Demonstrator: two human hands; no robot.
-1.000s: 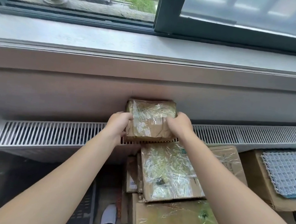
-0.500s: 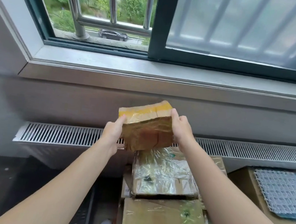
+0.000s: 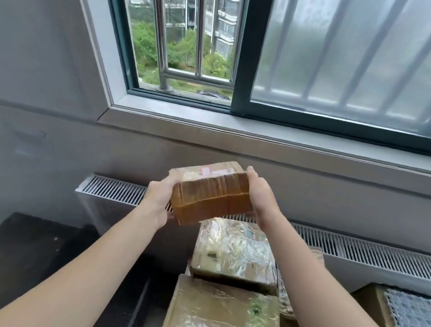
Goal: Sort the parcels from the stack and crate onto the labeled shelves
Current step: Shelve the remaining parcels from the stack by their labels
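2 hands hold the small taped parcel by its ends above the stack, with the fingers of the left hand and right hand curled round it. Slick tape and its tilt could let it slip onto the boxes below. There is open air all round it, but the window sill juts out overhead.

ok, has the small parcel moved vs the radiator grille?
Yes. The small parcel has rolled label-side up and come nearer: its lower edge now covers the stack's far edge, below the radiator grille. Left hand and right hand grip it.
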